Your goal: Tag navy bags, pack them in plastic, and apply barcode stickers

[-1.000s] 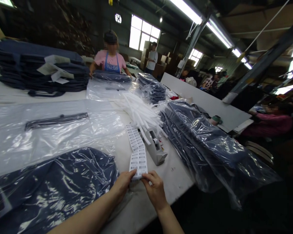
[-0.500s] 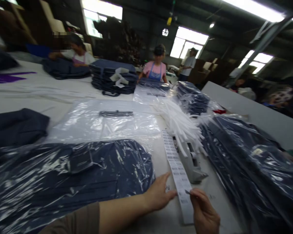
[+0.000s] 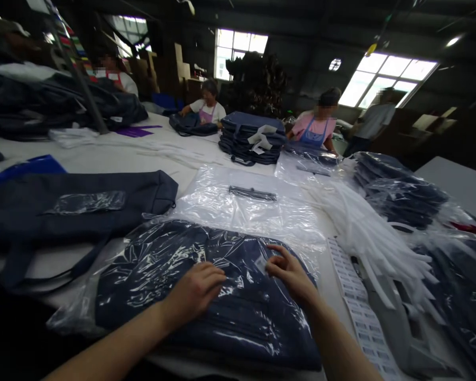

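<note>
Navy fabric bundle in clear plastic bag (image 3: 238, 330), lying flat on white table (image 3: 174, 159), under left hand (image 3: 194, 293), resting open, and right hand (image 3: 289, 275), loosely curved, neither grasping, light even contact best for smooth film; barcode label strip (image 3: 357, 301) just beside.

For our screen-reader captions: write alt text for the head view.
The left hand and right hand rest on folded navy fabric in clear plastic on a white worktable, beside a strip of barcode labels. A co-worker stands beyond.

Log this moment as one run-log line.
left hand: on plastic-bagged navy fabric | right hand: on same bag | barcode label strip: right of bag
</note>
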Demonstrator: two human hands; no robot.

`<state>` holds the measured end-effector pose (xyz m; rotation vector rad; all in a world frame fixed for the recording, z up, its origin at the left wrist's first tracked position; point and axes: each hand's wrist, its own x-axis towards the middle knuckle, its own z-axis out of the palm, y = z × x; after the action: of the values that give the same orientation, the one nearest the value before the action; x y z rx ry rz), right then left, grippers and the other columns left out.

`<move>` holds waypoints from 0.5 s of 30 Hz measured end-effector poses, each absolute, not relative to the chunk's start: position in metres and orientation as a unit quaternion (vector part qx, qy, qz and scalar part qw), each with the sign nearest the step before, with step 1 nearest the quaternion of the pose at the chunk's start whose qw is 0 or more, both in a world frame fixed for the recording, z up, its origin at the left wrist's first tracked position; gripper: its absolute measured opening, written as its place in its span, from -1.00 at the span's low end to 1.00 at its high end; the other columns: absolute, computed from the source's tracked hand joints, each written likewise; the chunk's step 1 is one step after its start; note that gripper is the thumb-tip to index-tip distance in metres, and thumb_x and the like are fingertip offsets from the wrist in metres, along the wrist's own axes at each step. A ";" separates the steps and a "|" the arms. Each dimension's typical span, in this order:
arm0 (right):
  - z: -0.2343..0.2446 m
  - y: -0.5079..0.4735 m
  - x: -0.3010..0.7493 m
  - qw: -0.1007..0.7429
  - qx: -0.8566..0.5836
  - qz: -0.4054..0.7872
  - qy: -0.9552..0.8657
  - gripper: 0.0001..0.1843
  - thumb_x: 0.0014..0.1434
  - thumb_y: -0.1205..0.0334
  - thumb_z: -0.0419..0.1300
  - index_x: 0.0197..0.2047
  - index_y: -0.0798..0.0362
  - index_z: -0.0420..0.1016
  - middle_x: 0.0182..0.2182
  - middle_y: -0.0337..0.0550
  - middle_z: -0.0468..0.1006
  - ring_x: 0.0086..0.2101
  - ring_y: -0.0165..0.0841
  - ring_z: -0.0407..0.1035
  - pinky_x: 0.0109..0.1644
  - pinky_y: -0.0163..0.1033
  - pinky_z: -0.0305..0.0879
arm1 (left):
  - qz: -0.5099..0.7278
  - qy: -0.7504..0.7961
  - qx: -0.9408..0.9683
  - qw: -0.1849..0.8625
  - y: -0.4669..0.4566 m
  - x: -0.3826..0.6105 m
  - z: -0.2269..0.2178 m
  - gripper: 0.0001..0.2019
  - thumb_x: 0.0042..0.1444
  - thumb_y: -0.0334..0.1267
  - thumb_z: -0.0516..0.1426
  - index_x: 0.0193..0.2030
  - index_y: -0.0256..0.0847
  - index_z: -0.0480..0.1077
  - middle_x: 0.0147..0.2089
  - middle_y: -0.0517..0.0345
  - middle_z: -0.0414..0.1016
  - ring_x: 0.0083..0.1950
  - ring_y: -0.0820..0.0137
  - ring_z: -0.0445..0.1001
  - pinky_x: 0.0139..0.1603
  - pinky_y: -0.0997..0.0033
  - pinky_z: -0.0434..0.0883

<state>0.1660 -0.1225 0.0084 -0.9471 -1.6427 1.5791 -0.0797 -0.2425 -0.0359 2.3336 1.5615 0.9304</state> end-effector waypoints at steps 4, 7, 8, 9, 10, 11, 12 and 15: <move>-0.002 -0.100 0.090 0.216 -0.320 0.654 -0.650 -0.48 -0.12 0.16 0.35 -0.07 0.06 0.35 -0.53 -0.37 0.42 -0.48 -0.44 0.34 -0.30 -0.27 0.28 | 0.265 0.545 0.795 0.018 -0.230 -0.136 -0.055 -0.75 0.25 -0.34 0.06 0.03 -0.13 0.44 0.05 0.11 0.47 0.12 0.24 0.33 0.20 0.19 0.25; -0.023 -0.092 0.063 0.139 -0.327 0.647 -0.675 -0.54 -0.11 0.22 0.30 -0.10 0.05 0.33 -0.55 -0.41 0.42 -0.52 -0.46 0.33 -0.35 -0.30 0.28 | 0.218 0.528 0.821 0.005 -0.224 -0.148 -0.068 -0.70 0.22 -0.30 0.11 0.09 -0.10 0.41 0.13 0.11 0.42 0.19 0.17 0.28 0.25 0.14 0.21; -0.029 -0.091 0.060 0.122 -0.336 0.640 -0.680 -0.57 -0.11 0.25 0.29 -0.12 0.04 0.32 -0.56 -0.41 0.42 -0.54 -0.46 0.32 -0.37 -0.31 0.27 | 0.204 0.520 0.829 0.011 -0.222 -0.149 -0.071 -0.68 0.21 -0.28 0.12 0.11 -0.10 0.39 0.15 0.10 0.41 0.22 0.14 0.27 0.27 0.11 0.19; -0.035 -0.090 0.059 0.109 -0.345 0.634 -0.684 -0.59 -0.11 0.28 0.27 -0.14 0.04 0.31 -0.57 -0.42 0.42 -0.55 -0.47 0.32 -0.40 -0.32 0.26 | 0.192 0.511 0.838 0.020 -0.220 -0.149 -0.075 -0.65 0.20 -0.25 0.14 0.14 -0.11 0.38 0.18 0.08 0.40 0.24 0.12 0.25 0.29 0.09 0.17; -0.040 -0.089 0.059 0.098 -0.353 0.630 -0.685 -0.61 -0.10 0.31 0.26 -0.16 0.03 0.30 -0.58 -0.43 0.42 -0.57 -0.47 0.31 -0.42 -0.33 0.25 | 0.186 0.502 0.844 0.031 -0.217 -0.149 -0.078 -0.62 0.20 -0.23 0.15 0.16 -0.11 0.36 0.19 0.07 0.38 0.26 0.11 0.24 0.31 0.06 0.15; -0.044 -0.089 0.060 0.089 -0.360 0.626 -0.686 -0.62 -0.10 0.34 0.25 -0.17 0.03 0.29 -0.59 -0.44 0.42 -0.58 -0.48 0.30 -0.44 -0.34 0.24 | 0.185 0.493 0.849 0.045 -0.215 -0.149 -0.082 -0.60 0.19 -0.22 0.15 0.18 -0.11 0.35 0.20 0.06 0.38 0.26 0.11 0.24 0.33 0.05 0.12; -0.048 -0.089 0.061 0.081 -0.367 0.621 -0.688 -0.63 -0.09 0.37 0.23 -0.18 0.03 0.28 -0.60 -0.44 0.42 -0.58 -0.48 0.30 -0.45 -0.35 0.23 | 0.189 0.486 0.851 0.059 -0.214 -0.149 -0.085 -0.58 0.18 -0.22 0.16 0.19 -0.12 0.34 0.20 0.04 0.38 0.26 0.12 0.25 0.34 0.05 0.11; -0.055 -0.088 0.063 0.060 -0.382 0.601 -0.699 -0.66 -0.10 0.43 0.20 -0.21 0.03 0.27 -0.60 -0.44 0.43 -0.58 -0.46 0.32 -0.48 -0.37 0.23 | 0.207 0.475 0.851 0.088 -0.211 -0.152 -0.094 -0.56 0.17 -0.21 0.17 0.20 -0.14 0.34 0.19 -0.01 0.39 0.25 0.11 0.29 0.34 0.04 0.13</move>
<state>0.0632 -0.0878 -0.0549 -1.1554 -2.1171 1.8207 -0.1519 -0.2108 -0.0941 2.5326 1.4128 0.6162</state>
